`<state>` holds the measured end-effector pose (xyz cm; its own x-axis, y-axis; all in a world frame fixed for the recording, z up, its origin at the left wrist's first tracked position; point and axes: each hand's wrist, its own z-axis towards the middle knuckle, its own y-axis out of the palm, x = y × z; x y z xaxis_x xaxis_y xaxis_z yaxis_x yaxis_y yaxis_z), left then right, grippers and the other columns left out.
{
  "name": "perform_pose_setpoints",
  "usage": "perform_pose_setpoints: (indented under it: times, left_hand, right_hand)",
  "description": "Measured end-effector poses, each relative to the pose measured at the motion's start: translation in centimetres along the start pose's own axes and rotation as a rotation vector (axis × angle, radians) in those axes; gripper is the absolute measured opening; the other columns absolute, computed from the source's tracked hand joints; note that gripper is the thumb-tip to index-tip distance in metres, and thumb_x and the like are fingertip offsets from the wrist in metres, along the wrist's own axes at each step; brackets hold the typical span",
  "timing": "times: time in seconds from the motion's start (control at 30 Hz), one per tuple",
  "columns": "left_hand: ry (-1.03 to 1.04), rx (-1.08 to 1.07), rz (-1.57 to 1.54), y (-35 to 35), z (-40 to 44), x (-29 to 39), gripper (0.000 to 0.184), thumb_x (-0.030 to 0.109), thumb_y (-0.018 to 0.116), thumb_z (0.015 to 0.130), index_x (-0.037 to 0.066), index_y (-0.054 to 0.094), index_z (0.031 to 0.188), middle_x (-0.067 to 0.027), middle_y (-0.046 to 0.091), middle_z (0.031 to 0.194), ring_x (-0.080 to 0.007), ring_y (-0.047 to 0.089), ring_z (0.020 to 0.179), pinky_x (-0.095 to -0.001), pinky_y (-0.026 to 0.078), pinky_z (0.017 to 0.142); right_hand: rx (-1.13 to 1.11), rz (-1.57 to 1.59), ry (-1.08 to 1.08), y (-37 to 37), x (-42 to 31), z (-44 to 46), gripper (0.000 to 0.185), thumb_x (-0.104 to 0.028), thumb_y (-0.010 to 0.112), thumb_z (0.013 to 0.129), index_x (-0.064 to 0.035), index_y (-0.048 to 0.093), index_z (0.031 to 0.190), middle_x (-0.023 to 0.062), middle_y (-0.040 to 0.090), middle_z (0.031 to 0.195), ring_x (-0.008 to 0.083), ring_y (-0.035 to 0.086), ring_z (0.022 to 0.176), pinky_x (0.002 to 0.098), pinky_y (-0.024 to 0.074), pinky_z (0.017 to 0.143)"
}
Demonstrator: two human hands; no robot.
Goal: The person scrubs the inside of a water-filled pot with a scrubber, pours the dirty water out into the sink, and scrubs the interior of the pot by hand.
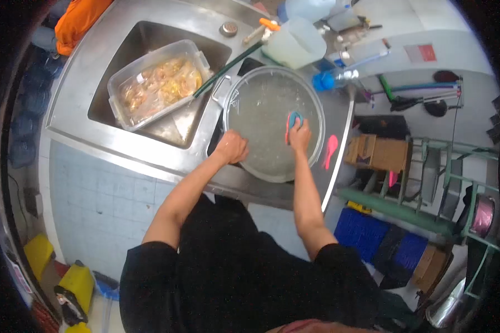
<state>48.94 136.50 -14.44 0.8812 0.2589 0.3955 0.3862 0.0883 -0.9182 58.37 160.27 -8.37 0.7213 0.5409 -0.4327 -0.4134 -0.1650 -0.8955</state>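
A large round metal pot (264, 125) with a side handle sits tilted over the right part of the steel sink unit. Its broad grey surface looks wet. My left hand (233, 147) is closed on the pot's near-left rim. In my right hand (300, 136) is a scrub brush (294, 119) with a blue handle and a red edge, held against the pot's surface on its right side. My fingers wrap around the brush and hide part of it. Just right of the pot lies a pink spoon (330, 150).
The left basin (108, 105) holds a clear plastic tub (118, 89) with orange-yellow pieces in it. A green hose (228, 66) runs between tub and pot. Behind stand a translucent container (297, 44) and a blue-capped bottle (324, 81). Right are a cardboard box (378, 152) and a green metal frame (397, 206).
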Motion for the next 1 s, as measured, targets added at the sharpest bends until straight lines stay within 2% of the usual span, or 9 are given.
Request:
perform_pose_setpoints:
  times: [0.17,0.27,0.4,0.6,0.7,0.77,0.8,0.87,1.0]
  left_hand:
    - [-0.012,-0.413,-0.086,1.1,0.9,4.1,0.048,0.046,0.043,0.088,0.011,0.075,0.083,-0.015,0.071,0.089,-0.0299,0.069,0.086,-0.0429,0.045,0.091]
    - [0.004,-0.698,-0.147,1.9,2.1,6.5,0.058,0.049,0.033,0.092,0.009,0.071,0.108,-0.0179,0.068,0.109,-0.0332,0.064,0.105,-0.0471,0.038,0.102]
    - [-0.025,-0.725,-0.283,6.0,4.3,8.1,0.056,0.05,0.034,0.092,0.011,0.063,0.121,-0.0158,0.06,0.124,-0.0325,0.056,0.116,-0.0452,0.036,0.105]
    - [-0.034,-0.995,-0.335,13.7,8.2,6.4,0.055,0.049,0.039,0.091,0.015,0.057,0.129,-0.0111,0.054,0.135,-0.0304,0.051,0.123,-0.0435,0.036,0.106]
    - [-0.053,-1.108,-0.334,18.9,9.7,4.9,0.056,0.049,0.041,0.09,0.016,0.054,0.134,-0.0087,0.05,0.14,-0.0293,0.048,0.127,-0.0426,0.036,0.106]
    - [-0.041,-1.204,-0.293,22.0,10.7,4.1,0.054,0.05,0.042,0.089,0.019,0.059,0.131,-0.0058,0.051,0.141,-0.0284,0.049,0.127,-0.0429,0.037,0.106]
    - [-0.035,-1.165,-0.275,19.0,10.1,4.0,0.056,0.049,0.043,0.089,0.018,0.056,0.134,-0.0071,0.052,0.14,-0.0278,0.049,0.127,-0.042,0.037,0.105]
    - [-0.028,-1.098,-0.235,10.4,7.9,4.5,0.06,0.047,0.045,0.087,0.016,0.05,0.139,-0.0098,0.052,0.14,-0.0266,0.05,0.127,-0.0401,0.038,0.103]
    - [-0.096,-0.868,-0.226,7.3,6.3,4.9,0.049,0.042,0.049,0.085,0.015,0.061,0.125,-0.0115,0.058,0.13,-0.0287,0.055,0.121,-0.0417,0.042,0.098]
  right_hand:
    - [-0.498,-0.302,-0.138,-4.9,1.7,1.2,0.047,-0.039,0.056,0.09,0.0041,0.064,0.106,0.0302,0.065,0.101,0.0441,0.062,0.099,0.0482,0.0485,0.086]
    - [-0.827,-0.641,-0.206,-6.4,1.3,0.4,0.041,-0.037,0.058,0.088,0.0019,0.068,0.1,0.0275,0.066,0.102,0.0415,0.064,0.099,0.0465,0.0501,0.086]
    - [-1.065,-0.951,-0.257,-6.4,1.0,-1.3,0.037,-0.037,0.062,0.086,-0.0033,0.072,0.097,0.0212,0.068,0.104,0.0353,0.066,0.1,0.0439,0.0526,0.083]
    - [-0.94,-1.054,-0.411,1.0,9.7,-1.7,0.025,-0.024,0.068,0.075,-0.0092,0.074,0.093,0.0139,0.072,0.098,0.0308,0.069,0.094,0.0455,0.0539,0.08]
    - [-1.054,-1.192,-0.467,2.4,10.7,-1.9,0.027,-0.024,0.056,0.088,-0.0153,0.072,0.108,0.0121,0.067,0.117,0.0302,0.063,0.11,0.0423,0.0502,0.089]
    - [-0.846,-1.136,-0.454,11.5,22.5,-1.9,0.03,-0.026,0.055,0.09,-0.0162,0.069,0.115,0.011,0.063,0.124,0.0295,0.059,0.117,0.0442,0.0477,0.093]
    - [-0.745,-1.097,-0.448,15.8,28.1,-1.9,0.032,-0.026,0.055,0.09,-0.0167,0.068,0.118,0.0105,0.061,0.128,0.0292,0.057,0.12,0.0451,0.0464,0.095]
    - [-1.022,-1.248,-0.502,12.4,22.1,-1.3,0.036,-0.029,0.056,0.089,-0.0158,0.065,0.121,0.0113,0.059,0.13,0.0302,0.055,0.121,0.0452,0.0455,0.096]
    - [-1.246,-1.247,-0.563,12.1,20.6,-1.6,0.046,-0.035,0.058,0.087,-0.0142,0.059,0.128,0.0127,0.055,0.134,0.0323,0.053,0.123,0.0456,0.0438,0.1]
